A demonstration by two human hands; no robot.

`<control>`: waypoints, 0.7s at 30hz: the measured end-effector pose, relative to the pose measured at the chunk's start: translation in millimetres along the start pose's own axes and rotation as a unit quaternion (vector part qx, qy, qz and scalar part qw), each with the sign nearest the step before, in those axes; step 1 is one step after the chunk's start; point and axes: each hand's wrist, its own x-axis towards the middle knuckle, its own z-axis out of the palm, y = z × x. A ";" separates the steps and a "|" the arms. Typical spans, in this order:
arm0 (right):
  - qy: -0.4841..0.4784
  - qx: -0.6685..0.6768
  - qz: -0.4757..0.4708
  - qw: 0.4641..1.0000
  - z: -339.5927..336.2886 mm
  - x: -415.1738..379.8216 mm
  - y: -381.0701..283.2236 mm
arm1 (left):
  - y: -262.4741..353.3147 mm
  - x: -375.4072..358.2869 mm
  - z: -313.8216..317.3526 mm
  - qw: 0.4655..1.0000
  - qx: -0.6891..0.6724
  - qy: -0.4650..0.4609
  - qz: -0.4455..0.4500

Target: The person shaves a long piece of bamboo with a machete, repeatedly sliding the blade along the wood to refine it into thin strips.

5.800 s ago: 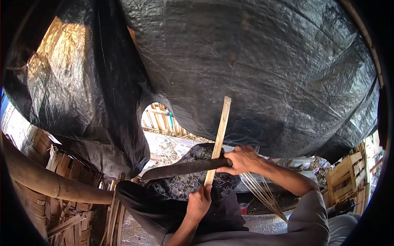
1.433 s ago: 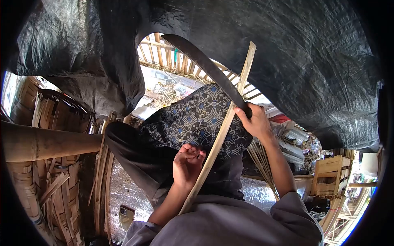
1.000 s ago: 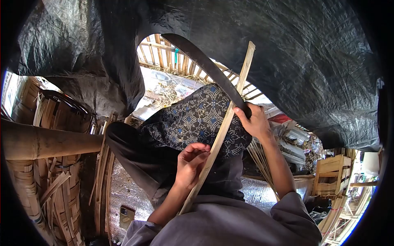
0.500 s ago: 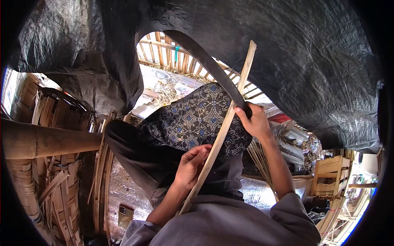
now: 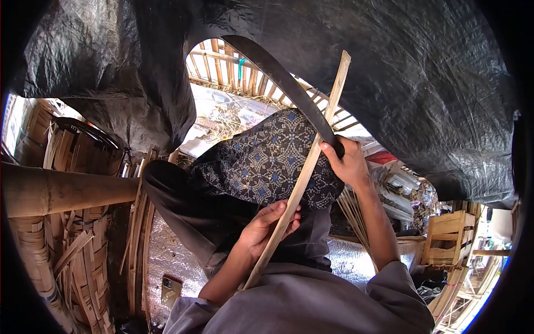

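Head view: a long, flat, pale wooden strip (image 5: 302,181) slants across the black patterned cloth (image 5: 261,161).
The left hand (image 5: 257,231) curls its fingers loosely around the strip's lower half, while the right hand (image 5: 351,167) grasps the dark curved machete (image 5: 295,90), thumb against the strip. It looks light and stiff, perhaps slightly springy, best held by its broad faces (the edges may splinter).

The machete's (image 5: 291,88) grip is concealed by the right hand (image 5: 349,162). Wooden strip (image 5: 305,177) partly hides left hand (image 5: 263,224). Bamboo pole (image 5: 72,192) cut off at left.
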 end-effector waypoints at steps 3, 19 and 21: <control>-0.003 -0.007 0.006 1.000 -0.2 -0.3 0.2 | -0.6 0.0 -2.8 0.999 -0.047 -0.014 -0.014; 0.003 -0.011 0.003 1.000 -1.1 0.7 3.0 | -5.4 -26.9 -25.0 0.987 0.102 -0.074 -0.096; 0.015 -0.015 -0.003 1.000 -3.0 -1.9 3.8 | -6.6 -34.1 -9.4 0.982 0.178 -0.016 -0.058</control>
